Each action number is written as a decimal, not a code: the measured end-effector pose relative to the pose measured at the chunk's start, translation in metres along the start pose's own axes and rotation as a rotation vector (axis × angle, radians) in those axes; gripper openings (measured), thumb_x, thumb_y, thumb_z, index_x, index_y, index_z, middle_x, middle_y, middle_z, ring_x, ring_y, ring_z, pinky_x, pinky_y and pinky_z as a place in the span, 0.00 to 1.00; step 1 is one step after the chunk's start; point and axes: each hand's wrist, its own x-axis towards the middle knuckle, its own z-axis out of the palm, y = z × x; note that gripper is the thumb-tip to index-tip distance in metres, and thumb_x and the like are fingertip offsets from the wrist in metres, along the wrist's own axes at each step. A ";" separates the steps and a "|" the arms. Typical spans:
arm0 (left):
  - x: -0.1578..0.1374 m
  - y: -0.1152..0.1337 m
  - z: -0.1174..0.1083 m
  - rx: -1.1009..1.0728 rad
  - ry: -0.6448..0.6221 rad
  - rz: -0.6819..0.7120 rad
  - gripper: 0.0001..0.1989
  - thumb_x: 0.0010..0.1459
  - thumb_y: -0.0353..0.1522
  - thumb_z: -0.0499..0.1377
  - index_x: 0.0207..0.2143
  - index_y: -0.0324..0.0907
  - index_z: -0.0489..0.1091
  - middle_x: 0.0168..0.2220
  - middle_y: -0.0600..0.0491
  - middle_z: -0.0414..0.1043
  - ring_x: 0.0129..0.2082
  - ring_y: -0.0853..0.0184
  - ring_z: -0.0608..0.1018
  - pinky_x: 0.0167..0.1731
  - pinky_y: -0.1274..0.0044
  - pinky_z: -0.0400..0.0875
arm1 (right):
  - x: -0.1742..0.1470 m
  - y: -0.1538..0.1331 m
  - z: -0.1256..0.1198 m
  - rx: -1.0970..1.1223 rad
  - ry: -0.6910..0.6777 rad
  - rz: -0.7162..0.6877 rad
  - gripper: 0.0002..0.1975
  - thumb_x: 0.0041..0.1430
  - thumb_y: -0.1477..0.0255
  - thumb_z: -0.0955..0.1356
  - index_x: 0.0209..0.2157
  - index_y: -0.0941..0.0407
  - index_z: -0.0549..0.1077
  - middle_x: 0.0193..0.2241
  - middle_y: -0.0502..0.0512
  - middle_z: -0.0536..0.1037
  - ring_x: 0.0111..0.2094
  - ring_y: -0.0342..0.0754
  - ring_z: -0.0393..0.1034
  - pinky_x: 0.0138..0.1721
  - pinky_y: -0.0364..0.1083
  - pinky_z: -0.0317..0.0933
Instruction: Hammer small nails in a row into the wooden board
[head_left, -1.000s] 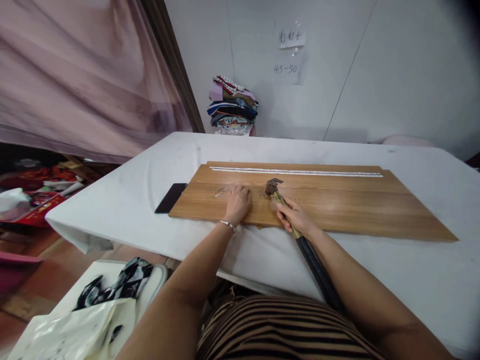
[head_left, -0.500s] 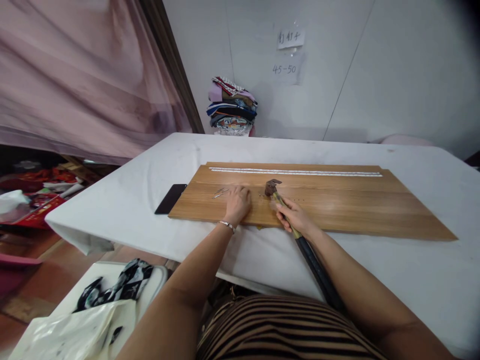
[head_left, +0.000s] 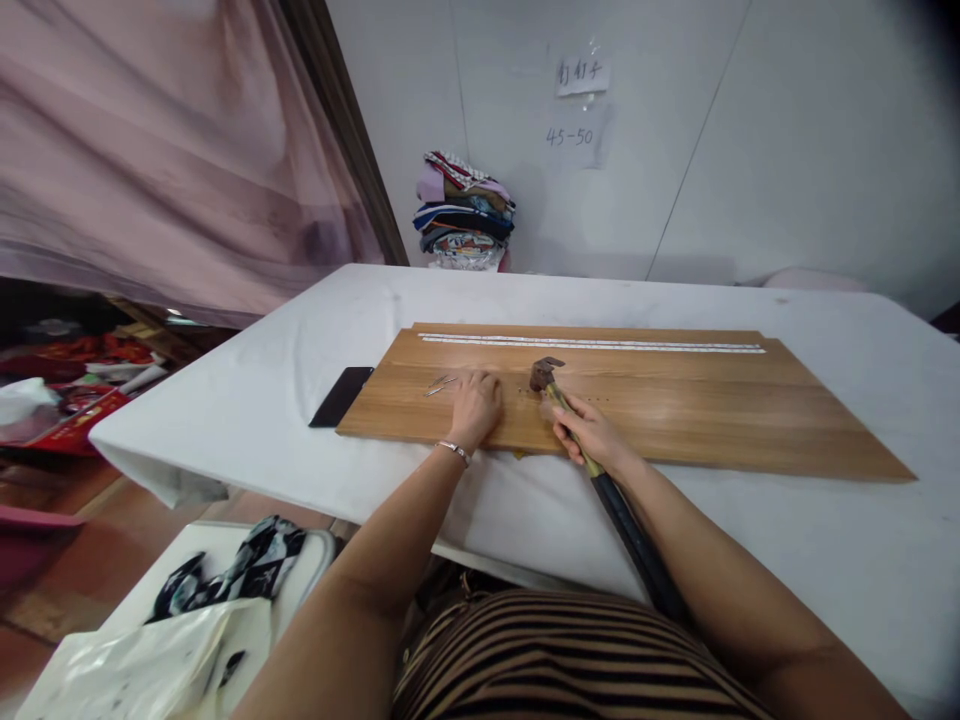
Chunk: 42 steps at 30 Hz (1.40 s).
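A wood-grain board (head_left: 712,410) lies across the white-covered table. My left hand (head_left: 476,405) rests on it, palm down, with its fingers laid on the surface. Just left of these fingers are several loose nails (head_left: 439,386). My right hand (head_left: 589,432) grips a claw hammer (head_left: 616,510) high on its shaft, close to the head. The rusty hammer head is at the board, and its black grip reaches back toward my body. Small dark dots, in a row, show on the wood on both sides of the hammer head.
Two thin white strips (head_left: 592,344) run along the board's far edge. A black flat item (head_left: 341,397) pokes out at its left end. Folded clothes (head_left: 466,215) are stacked by the wall beyond the white tablecloth (head_left: 247,430). A stool with cloth (head_left: 259,565) stands lower left.
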 end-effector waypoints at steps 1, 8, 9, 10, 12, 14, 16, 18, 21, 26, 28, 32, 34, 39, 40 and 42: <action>0.000 0.000 0.000 0.001 -0.001 -0.001 0.14 0.71 0.31 0.51 0.41 0.44 0.78 0.49 0.44 0.78 0.53 0.54 0.75 0.54 0.65 0.67 | 0.000 0.000 0.000 0.001 0.001 -0.005 0.24 0.51 0.51 0.73 0.41 0.52 0.68 0.19 0.38 0.69 0.11 0.36 0.55 0.10 0.38 0.49; 0.001 0.000 0.001 -0.008 0.003 0.003 0.14 0.71 0.31 0.51 0.41 0.43 0.78 0.49 0.44 0.78 0.53 0.55 0.75 0.55 0.65 0.66 | -0.001 -0.002 0.001 -0.011 0.002 0.004 0.25 0.50 0.51 0.73 0.41 0.52 0.68 0.19 0.38 0.68 0.11 0.36 0.55 0.10 0.38 0.49; 0.001 -0.001 0.001 -0.008 0.003 0.004 0.14 0.71 0.31 0.51 0.41 0.43 0.78 0.49 0.44 0.78 0.52 0.55 0.75 0.55 0.65 0.66 | -0.001 -0.002 0.001 -0.010 0.000 0.004 0.25 0.50 0.51 0.73 0.41 0.52 0.68 0.19 0.38 0.68 0.11 0.36 0.55 0.10 0.38 0.49; 0.001 -0.001 0.002 -0.007 0.004 0.005 0.14 0.71 0.31 0.51 0.41 0.44 0.78 0.49 0.44 0.78 0.52 0.55 0.75 0.54 0.65 0.66 | -0.001 -0.002 0.000 -0.008 -0.002 0.002 0.25 0.50 0.51 0.73 0.42 0.52 0.68 0.19 0.38 0.69 0.11 0.36 0.55 0.10 0.38 0.49; 0.001 -0.001 0.002 -0.004 0.005 0.008 0.14 0.71 0.31 0.51 0.41 0.43 0.78 0.49 0.44 0.78 0.53 0.55 0.75 0.54 0.65 0.66 | -0.001 -0.002 0.000 -0.005 -0.003 -0.002 0.24 0.51 0.51 0.73 0.42 0.52 0.68 0.19 0.38 0.69 0.11 0.36 0.56 0.11 0.38 0.49; 0.001 -0.002 0.003 -0.005 0.005 0.010 0.14 0.71 0.31 0.52 0.41 0.43 0.78 0.50 0.44 0.78 0.53 0.55 0.75 0.54 0.65 0.66 | -0.001 -0.002 0.000 -0.001 -0.002 -0.003 0.24 0.51 0.52 0.73 0.41 0.52 0.68 0.19 0.38 0.69 0.11 0.36 0.56 0.11 0.38 0.49; 0.001 -0.002 0.002 -0.005 0.003 0.008 0.13 0.71 0.31 0.52 0.42 0.43 0.78 0.50 0.44 0.78 0.53 0.55 0.75 0.54 0.65 0.66 | -0.001 -0.002 0.001 -0.001 -0.001 0.000 0.24 0.50 0.51 0.73 0.41 0.52 0.68 0.19 0.38 0.69 0.11 0.36 0.56 0.10 0.38 0.49; 0.000 -0.001 0.001 -0.001 -0.001 0.008 0.14 0.71 0.31 0.52 0.42 0.43 0.78 0.49 0.44 0.78 0.53 0.55 0.75 0.54 0.66 0.66 | -0.001 -0.002 0.001 -0.005 0.004 0.004 0.24 0.50 0.51 0.73 0.41 0.52 0.68 0.19 0.37 0.69 0.11 0.36 0.55 0.10 0.38 0.49; 0.000 0.000 0.000 0.002 -0.007 0.006 0.14 0.71 0.31 0.51 0.42 0.43 0.78 0.49 0.44 0.78 0.53 0.55 0.75 0.53 0.66 0.67 | -0.001 -0.003 0.002 -0.006 0.010 0.005 0.25 0.49 0.51 0.73 0.40 0.53 0.68 0.18 0.37 0.69 0.11 0.36 0.55 0.10 0.38 0.50; 0.000 0.000 0.000 -0.012 0.002 -0.003 0.13 0.71 0.31 0.52 0.42 0.44 0.78 0.50 0.44 0.78 0.53 0.55 0.76 0.54 0.65 0.67 | 0.000 -0.002 0.002 0.005 0.007 -0.003 0.24 0.48 0.50 0.73 0.36 0.52 0.66 0.18 0.37 0.69 0.11 0.35 0.55 0.09 0.37 0.49; 0.000 -0.001 0.001 -0.013 0.005 -0.003 0.13 0.71 0.31 0.52 0.42 0.44 0.78 0.50 0.44 0.78 0.53 0.55 0.76 0.53 0.65 0.67 | 0.000 -0.001 0.001 0.000 0.009 0.000 0.24 0.48 0.50 0.73 0.37 0.52 0.66 0.18 0.37 0.69 0.11 0.35 0.55 0.09 0.37 0.49; 0.001 0.000 0.001 -0.011 -0.002 -0.001 0.13 0.71 0.31 0.52 0.42 0.43 0.78 0.50 0.44 0.78 0.53 0.55 0.75 0.54 0.65 0.67 | 0.001 -0.001 0.001 0.005 0.004 0.001 0.25 0.49 0.51 0.74 0.41 0.52 0.68 0.18 0.37 0.69 0.11 0.36 0.55 0.10 0.38 0.49; 0.001 0.000 0.001 -0.017 0.002 -0.001 0.13 0.70 0.31 0.52 0.42 0.43 0.78 0.50 0.44 0.78 0.53 0.55 0.75 0.54 0.65 0.67 | 0.001 -0.001 0.001 0.005 0.005 -0.002 0.25 0.49 0.51 0.74 0.41 0.52 0.68 0.18 0.37 0.69 0.11 0.36 0.55 0.10 0.38 0.49; 0.001 -0.001 0.002 -0.017 0.009 0.002 0.13 0.70 0.30 0.52 0.41 0.43 0.78 0.49 0.44 0.78 0.52 0.55 0.75 0.54 0.65 0.67 | 0.001 0.000 0.001 -0.002 0.018 -0.007 0.24 0.49 0.50 0.74 0.38 0.53 0.67 0.18 0.38 0.69 0.11 0.36 0.55 0.09 0.38 0.49; 0.001 -0.002 0.002 -0.016 0.009 0.002 0.13 0.70 0.31 0.52 0.41 0.43 0.78 0.49 0.44 0.78 0.52 0.54 0.75 0.53 0.65 0.67 | 0.001 -0.001 0.001 -0.001 0.014 -0.005 0.25 0.49 0.50 0.73 0.39 0.53 0.68 0.18 0.37 0.69 0.11 0.36 0.55 0.10 0.38 0.49; 0.001 -0.002 0.002 -0.017 0.012 0.004 0.13 0.70 0.31 0.52 0.41 0.43 0.78 0.49 0.43 0.78 0.52 0.54 0.75 0.53 0.65 0.67 | 0.000 -0.001 0.000 0.000 0.008 0.000 0.25 0.49 0.51 0.73 0.41 0.53 0.68 0.18 0.37 0.69 0.11 0.36 0.55 0.10 0.38 0.49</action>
